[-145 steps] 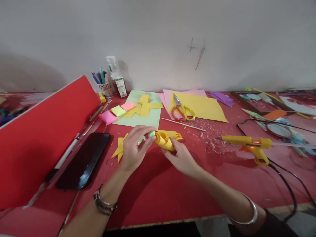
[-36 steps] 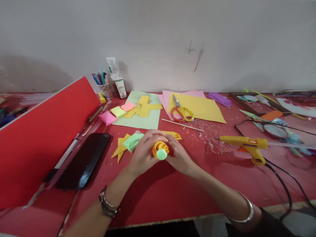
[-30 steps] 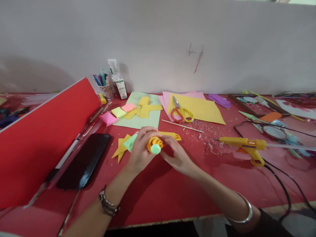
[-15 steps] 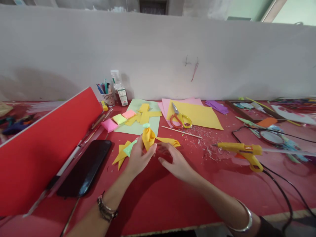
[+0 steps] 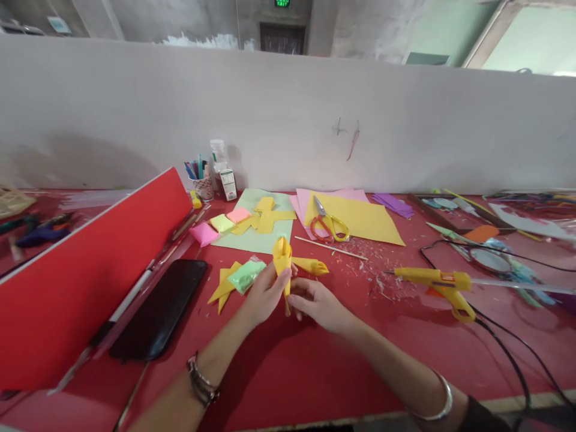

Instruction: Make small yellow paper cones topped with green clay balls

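Yellow paper roll [image 5: 282, 257] (upright) between both hands

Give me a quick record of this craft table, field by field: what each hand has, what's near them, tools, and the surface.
left hand: pinching the rolled yellow paper piece, held upright
right hand: fingertips at the base of the same piece
beside hands: green clay packet on yellow paper scraps
tools: glue gun to the right, scissors on yellow sheet
left side: black phone, red board
surface: red table
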Demonstrator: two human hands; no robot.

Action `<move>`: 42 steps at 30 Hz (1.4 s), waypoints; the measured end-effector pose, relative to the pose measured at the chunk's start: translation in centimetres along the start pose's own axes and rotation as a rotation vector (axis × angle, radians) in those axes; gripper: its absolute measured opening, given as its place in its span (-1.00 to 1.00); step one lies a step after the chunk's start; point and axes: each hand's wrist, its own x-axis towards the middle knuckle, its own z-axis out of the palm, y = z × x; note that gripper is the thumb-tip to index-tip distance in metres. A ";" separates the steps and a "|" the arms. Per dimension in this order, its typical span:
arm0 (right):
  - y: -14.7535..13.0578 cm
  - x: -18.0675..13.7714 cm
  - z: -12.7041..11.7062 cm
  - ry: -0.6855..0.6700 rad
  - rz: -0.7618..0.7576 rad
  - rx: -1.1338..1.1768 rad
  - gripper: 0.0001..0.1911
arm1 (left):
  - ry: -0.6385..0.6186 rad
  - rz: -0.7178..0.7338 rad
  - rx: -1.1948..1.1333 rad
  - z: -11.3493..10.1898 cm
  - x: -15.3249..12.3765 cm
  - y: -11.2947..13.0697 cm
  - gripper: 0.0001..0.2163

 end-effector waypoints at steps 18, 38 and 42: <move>0.6 0.0 -0.7 0.288 0.111 -0.233 -0.82 | 0.031 -0.089 1.333 -4.5 0.3 -0.1 -0.66; -0.6 -0.9 -1.2 0.417 -0.651 -0.558 -0.85 | -0.101 0.125 0.417 -2.8 0.3 1.1 -0.91; -1.0 -1.1 -1.1 0.346 -0.635 -0.586 -0.84 | -0.224 0.048 0.384 -2.5 0.1 0.9 -0.89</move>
